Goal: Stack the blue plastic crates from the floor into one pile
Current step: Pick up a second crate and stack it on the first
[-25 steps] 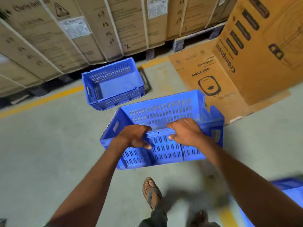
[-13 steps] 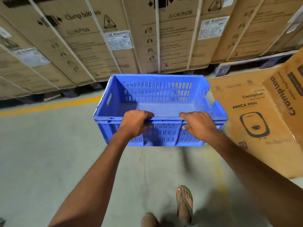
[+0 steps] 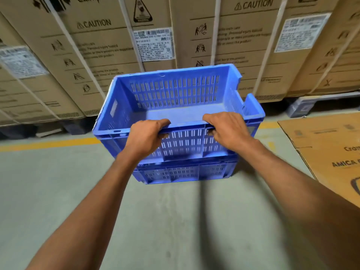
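A painted yellow stripe (image 3: 48, 144) crosses the grey concrete floor (image 3: 58, 191) at my far left, in front of a row of tall brown cardboard cartons (image 3: 97, 55) bound with white straps. My left hand (image 3: 145, 137) is wrapped around the near rim of a blue slotted plastic crate (image 3: 175, 94), thumb over the top and fingers curled under the lip. This crate sits directly over a second blue slotted plastic crate (image 3: 183, 173), which stands on the floor; I cannot tell whether it has fully settled. My right hand (image 3: 228, 129) grasps the same rim further along. A flattened brown cardboard box (image 3: 321, 145) lies on the floor to the right.
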The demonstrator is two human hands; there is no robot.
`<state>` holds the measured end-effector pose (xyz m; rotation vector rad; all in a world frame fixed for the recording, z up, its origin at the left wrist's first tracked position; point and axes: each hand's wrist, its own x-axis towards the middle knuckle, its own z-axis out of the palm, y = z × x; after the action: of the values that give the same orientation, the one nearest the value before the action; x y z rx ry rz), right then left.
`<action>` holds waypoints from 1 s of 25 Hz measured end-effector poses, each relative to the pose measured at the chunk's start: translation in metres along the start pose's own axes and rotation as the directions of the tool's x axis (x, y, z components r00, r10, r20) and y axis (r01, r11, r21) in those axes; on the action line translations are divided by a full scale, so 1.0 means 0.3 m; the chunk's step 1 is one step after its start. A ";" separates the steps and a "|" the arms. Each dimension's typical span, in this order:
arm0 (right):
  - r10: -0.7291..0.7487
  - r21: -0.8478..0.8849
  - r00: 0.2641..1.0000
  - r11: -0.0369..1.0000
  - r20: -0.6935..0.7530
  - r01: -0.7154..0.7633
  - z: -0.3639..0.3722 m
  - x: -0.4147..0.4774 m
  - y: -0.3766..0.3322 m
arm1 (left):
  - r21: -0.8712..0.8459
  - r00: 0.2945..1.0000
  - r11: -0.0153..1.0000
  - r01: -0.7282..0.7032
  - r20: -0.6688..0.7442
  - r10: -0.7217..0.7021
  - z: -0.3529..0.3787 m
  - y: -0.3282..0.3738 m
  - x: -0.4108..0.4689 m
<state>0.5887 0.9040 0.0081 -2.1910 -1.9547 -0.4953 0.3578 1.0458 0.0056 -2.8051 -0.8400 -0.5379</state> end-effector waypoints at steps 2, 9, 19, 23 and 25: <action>0.014 -0.018 0.999 1.000 -0.032 -0.015 0.103 0.013 -0.015 | -0.002 0.999 1.000 -0.020 -0.046 0.020 0.099 -0.045 -0.004; 0.052 -0.001 0.997 0.999 -0.064 -0.052 0.301 -0.020 -0.036 | 0.018 0.998 1.000 -0.019 -0.054 0.020 0.306 -0.065 -0.057; 0.128 0.117 0.990 0.984 0.060 -0.135 0.271 -0.044 -0.064 | -0.087 0.997 0.993 -0.074 0.010 0.076 0.281 -0.087 -0.058; 0.140 0.012 0.985 0.990 0.100 -0.142 0.267 -0.028 -0.089 | -0.068 0.995 0.994 -0.090 0.046 0.093 0.276 -0.098 -0.045; 0.144 -0.028 0.983 0.989 0.116 -0.142 0.259 -0.029 -0.101 | -0.033 0.992 0.995 -0.093 0.080 0.096 0.273 -0.090 -0.044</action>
<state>0.5686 0.9260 -0.0703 -2.4024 -1.8354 -0.3736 0.3565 1.0824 -0.0736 -2.8938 -0.7148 -0.4276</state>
